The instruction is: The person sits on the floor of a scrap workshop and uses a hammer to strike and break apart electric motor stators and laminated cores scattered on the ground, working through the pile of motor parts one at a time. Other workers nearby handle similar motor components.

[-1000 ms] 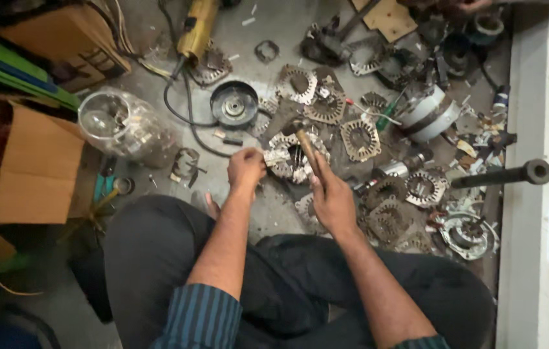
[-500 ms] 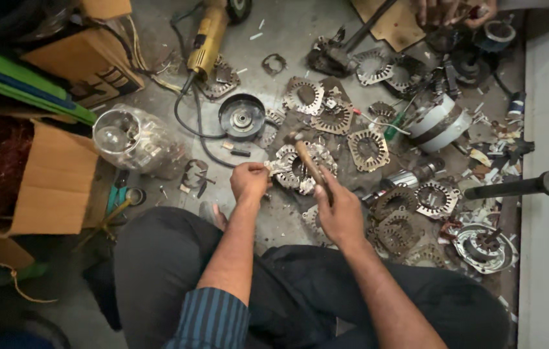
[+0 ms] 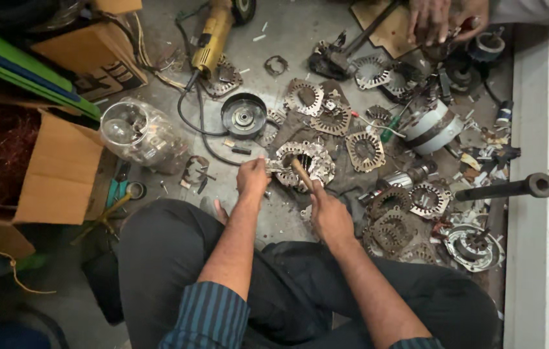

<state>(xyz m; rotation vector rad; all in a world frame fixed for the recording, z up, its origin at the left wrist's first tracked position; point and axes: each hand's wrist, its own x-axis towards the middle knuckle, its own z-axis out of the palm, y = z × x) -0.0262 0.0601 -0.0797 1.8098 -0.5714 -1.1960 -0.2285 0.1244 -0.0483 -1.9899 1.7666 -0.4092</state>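
I sit on the floor over a ring-shaped metal motor stator (image 3: 316, 158). My left hand (image 3: 252, 178) grips a short metal tool (image 3: 276, 168) whose tip rests against the stator's near-left edge. In my right hand (image 3: 330, 216) is a wooden-handled hammer (image 3: 300, 172), its head down over the stator's middle. Several more stators (image 3: 365, 150) lie scattered on the floor to the right.
A yellow angle grinder (image 3: 210, 42) with a black cable lies at the back. A clear plastic jar (image 3: 135, 132) and an open cardboard box (image 3: 54, 168) stand at left. A round black motor cover (image 3: 244, 115), a white motor (image 3: 434, 126) and a dark pipe (image 3: 507, 187) lie around. Another person's hands (image 3: 439, 19) work at top right.
The view has shifted slightly. The hammer has come down from a raised tilt onto the stator; my left hand keeps the metal tool against it.
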